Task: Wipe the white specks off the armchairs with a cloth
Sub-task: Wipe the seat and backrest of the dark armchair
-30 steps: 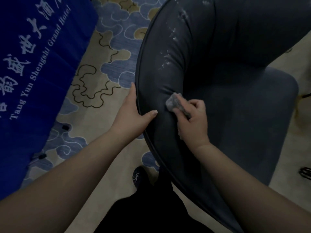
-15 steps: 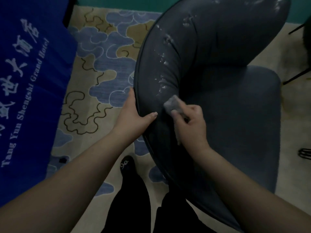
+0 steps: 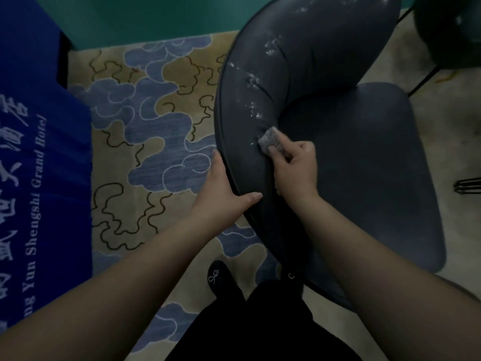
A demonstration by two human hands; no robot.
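Head view: right hand (image 3: 295, 168), pinching the cloth (image 3: 270, 143), has slid toward 12 o'clock along the armchair (image 3: 364, 157), nearer the white specks (image 3: 253, 82). Left hand (image 3: 221, 194) still grips the rim, thumb spread.

Armchair (image 3: 299, 74): backrest covered in smooth dark grey upholstery with a faint sheen, leather-like; white specks (image 3: 253, 82) are scattered dry and powdery beyond the right hand (image 3: 294, 168). Seat cushion (image 3: 364, 165), right of that hand: matt woven cloth. Cloth (image 3: 270, 142), pinched by the right hand: grey, coarse, nubbly. Carpet (image 3: 156, 142), left of the left hand (image 3: 221, 196): low-pile textile, matt, patterned. Blue drape (image 3: 39, 165), far left: smooth fabric, printed white lettering. Shoe (image 3: 217, 277): black, matt.
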